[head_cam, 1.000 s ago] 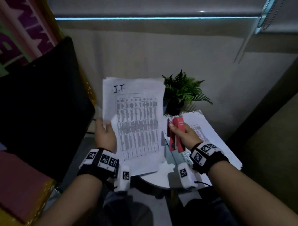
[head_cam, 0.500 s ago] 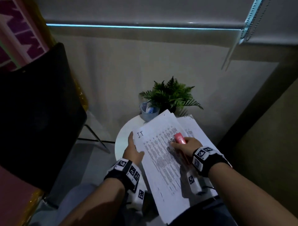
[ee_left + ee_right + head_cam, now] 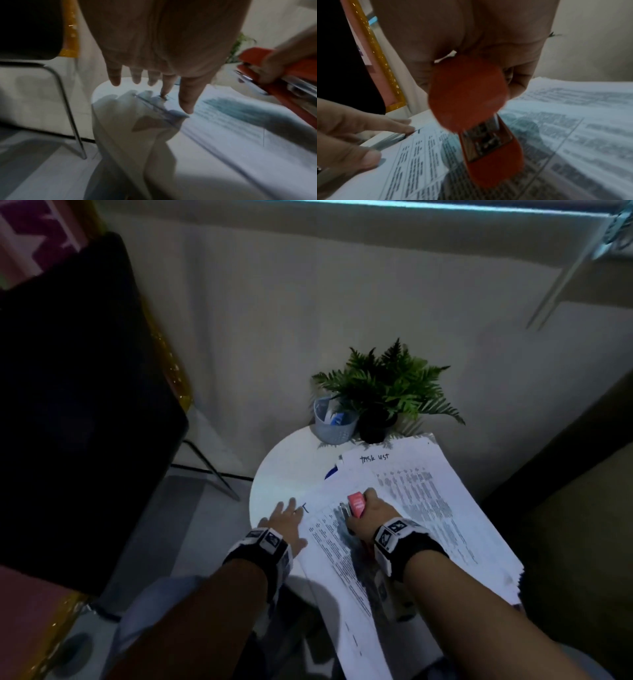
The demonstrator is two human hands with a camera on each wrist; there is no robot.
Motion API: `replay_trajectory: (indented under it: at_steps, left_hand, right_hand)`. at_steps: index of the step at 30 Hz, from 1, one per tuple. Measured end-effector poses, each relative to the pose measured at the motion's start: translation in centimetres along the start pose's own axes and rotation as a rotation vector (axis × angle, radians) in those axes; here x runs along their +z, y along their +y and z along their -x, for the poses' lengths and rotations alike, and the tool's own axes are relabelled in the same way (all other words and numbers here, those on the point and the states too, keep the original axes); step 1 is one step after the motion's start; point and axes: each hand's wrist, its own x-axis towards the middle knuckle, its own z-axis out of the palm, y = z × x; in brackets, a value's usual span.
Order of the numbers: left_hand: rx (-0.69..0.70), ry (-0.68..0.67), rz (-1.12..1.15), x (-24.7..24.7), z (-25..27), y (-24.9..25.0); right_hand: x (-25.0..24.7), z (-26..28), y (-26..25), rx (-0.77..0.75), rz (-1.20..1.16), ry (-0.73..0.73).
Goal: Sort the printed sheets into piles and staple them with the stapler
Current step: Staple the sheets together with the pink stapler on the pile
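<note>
A sheaf of printed sheets [image 3: 337,553] lies across the round white table [image 3: 284,470], partly over a bigger paper pile [image 3: 445,501] headed "TASK LIST". My left hand [image 3: 286,517] lies flat with straight fingers [image 3: 165,86] on the sheaf's top left corner [image 3: 412,134]. My right hand [image 3: 368,517] grips a red stapler [image 3: 356,504] [image 3: 471,102] just above the sheaf's upper part, its mouth [image 3: 486,140] ajar and pointing away from me. The same stapler [image 3: 283,73] shows at the right edge of the left wrist view.
A potted fern [image 3: 387,388] and a grey cup [image 3: 334,419] stand at the table's far edge. A black chair [image 3: 68,405] with metal legs [image 3: 72,111] is to the left. A wall runs behind the table, and dark furniture [image 3: 582,525] sits right.
The sheaf, held upright in my left hand a second ago, has come down flat onto the table. My left hand has opened onto its corner. The stapler followed down over the paper.
</note>
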Motion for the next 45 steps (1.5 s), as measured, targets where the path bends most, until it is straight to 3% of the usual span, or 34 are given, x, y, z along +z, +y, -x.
replay_trajectory:
  at_steps: [5,10,13,20,35,45]
  left_hand:
    - [0.021,-0.008,-0.019,0.9,-0.4,0.2]
    - [0.03,-0.004,-0.076,0.0,-0.2,0.0]
    - [0.033,0.001,-0.035,-0.2,-0.3,0.0]
    - [0.087,0.034,0.07,-0.1,-0.6,-0.6]
    - [0.107,-0.05,0.066,0.0,-1.3,-1.3]
    - [0.083,-0.041,0.055,0.1,-1.1,-1.0]
  right_hand:
    - [3.0,-1.8,-1.6,-0.012,0.063,-0.035]
    - [3.8,-1.8,-2.0,-0.091,0.299,-0.014]
    - [4.4,-1.5,-1.0,-0.052,0.363,-0.05]
    - [5.3,-2.6,-2.0,-0.057,0.243,-0.058]
    - [6.3,-3.0,-3.5,0.03,0.207,-0.025]
    - [6.1,-3.6,-3.3,-0.03,0.198,0.025]
